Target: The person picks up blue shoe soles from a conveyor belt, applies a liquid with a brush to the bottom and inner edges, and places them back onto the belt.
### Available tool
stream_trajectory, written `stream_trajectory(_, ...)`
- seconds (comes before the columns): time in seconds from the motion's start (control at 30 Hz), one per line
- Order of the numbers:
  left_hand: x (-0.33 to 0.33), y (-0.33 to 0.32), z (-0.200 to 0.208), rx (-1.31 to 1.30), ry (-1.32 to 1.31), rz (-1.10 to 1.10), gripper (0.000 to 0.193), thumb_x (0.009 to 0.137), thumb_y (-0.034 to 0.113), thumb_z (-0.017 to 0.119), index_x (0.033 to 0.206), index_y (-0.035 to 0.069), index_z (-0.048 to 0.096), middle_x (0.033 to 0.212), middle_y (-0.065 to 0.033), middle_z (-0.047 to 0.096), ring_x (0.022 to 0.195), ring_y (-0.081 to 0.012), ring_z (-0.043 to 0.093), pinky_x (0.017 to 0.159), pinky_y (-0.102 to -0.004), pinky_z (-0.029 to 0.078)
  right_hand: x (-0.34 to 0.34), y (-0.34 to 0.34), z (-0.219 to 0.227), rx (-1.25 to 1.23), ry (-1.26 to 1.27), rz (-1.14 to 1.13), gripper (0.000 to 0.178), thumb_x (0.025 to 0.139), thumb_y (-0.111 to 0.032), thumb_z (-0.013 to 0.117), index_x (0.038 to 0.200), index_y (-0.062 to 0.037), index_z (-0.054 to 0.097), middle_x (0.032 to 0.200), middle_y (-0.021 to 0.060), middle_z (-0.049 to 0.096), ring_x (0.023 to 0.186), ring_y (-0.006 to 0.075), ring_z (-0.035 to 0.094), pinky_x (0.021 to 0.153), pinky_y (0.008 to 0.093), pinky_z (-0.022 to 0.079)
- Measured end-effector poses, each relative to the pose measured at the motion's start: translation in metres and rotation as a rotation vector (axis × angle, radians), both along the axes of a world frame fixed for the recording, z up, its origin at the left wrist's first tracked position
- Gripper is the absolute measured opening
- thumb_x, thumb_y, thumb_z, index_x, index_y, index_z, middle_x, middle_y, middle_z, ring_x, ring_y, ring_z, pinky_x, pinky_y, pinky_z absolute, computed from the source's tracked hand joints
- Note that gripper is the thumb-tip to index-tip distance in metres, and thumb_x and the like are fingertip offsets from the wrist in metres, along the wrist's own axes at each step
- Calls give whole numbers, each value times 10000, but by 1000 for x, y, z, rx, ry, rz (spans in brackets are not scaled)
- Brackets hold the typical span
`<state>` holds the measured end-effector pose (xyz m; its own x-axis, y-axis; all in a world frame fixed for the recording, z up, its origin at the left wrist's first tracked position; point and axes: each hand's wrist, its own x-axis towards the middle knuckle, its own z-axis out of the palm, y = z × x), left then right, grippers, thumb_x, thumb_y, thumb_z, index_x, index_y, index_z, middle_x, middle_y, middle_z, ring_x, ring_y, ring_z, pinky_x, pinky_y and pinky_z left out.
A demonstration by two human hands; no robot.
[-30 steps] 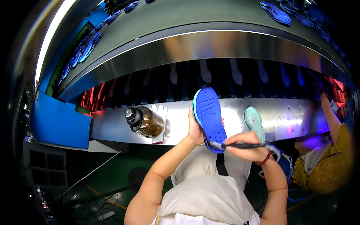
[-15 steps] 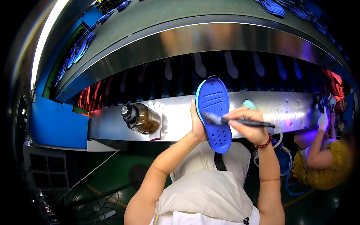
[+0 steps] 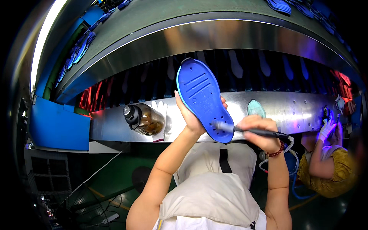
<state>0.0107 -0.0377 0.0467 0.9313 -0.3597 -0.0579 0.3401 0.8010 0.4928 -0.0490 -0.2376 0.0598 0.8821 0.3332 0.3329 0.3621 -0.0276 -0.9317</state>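
A blue shoe sole (image 3: 199, 88) is tilted above the metal ledge, its grooved, holed face showing. My left hand (image 3: 189, 115) grips it from beneath at the left, with fingertips showing at its right edge. In my right hand (image 3: 261, 132) is a black-handled brush (image 3: 264, 133), pinched between thumb and fingers. The brush's blurred pale tip lies over the holes at the sole's near end. A white tube (image 3: 292, 141) runs by the handle's rear end. Behind my right hand, a pale green sole-shaped piece (image 3: 256, 108) rests on the ledge.
On the metal ledge (image 3: 174, 122) at left stand a brown bottle (image 3: 147, 119) with a black cap and a white glove (image 3: 160, 109). Beyond is a green conveyor belt (image 3: 191, 8) carrying blue soles (image 3: 279, 7). A co-worker's gloved hand (image 3: 326, 129) works at right.
My left hand has raised the sole to the left and tilted its far end leftward. The brush has shifted from the sole's middle to its near end.
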Motion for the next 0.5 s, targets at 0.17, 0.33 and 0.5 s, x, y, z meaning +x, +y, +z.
stream_trajectory(0.17, 6, 7, -1, 25, -85, -10, 990, 682, 806, 93, 1070, -13, 492, 883, -205, 579, 786, -305, 585, 715, -411, 487, 1, 4, -5, -3, -43, 205, 179, 678, 33, 653, 856, 20, 643, 888, 123, 646, 891, 224, 589, 824, 318, 447)
stream_trajectory(0.33, 4, -4, 14, -34, 26, 5, 867, 769, 721, 178, 1242, 23, 378, 1100, -215, 518, 994, -345, 529, 862, -449, 428, 8, 3, -26, 433, 274, 80, 168, 742, 30, 588, 909, 47, 596, 944, 170, 618, 898, 216, 584, 838, 308, 443)
stream_trajectory(0.5, -16, -3, -21, 10, -61, -191, 592, 879, 451, 336, 1289, 24, 325, 1202, -210, 464, 1090, -334, 483, 925, -443, 390, -5, 16, -4, 356, 460, 35, 197, 757, 12, 604, 948, 60, 589, 940, 158, 624, 706, 118, 593, 627, 224, 493)
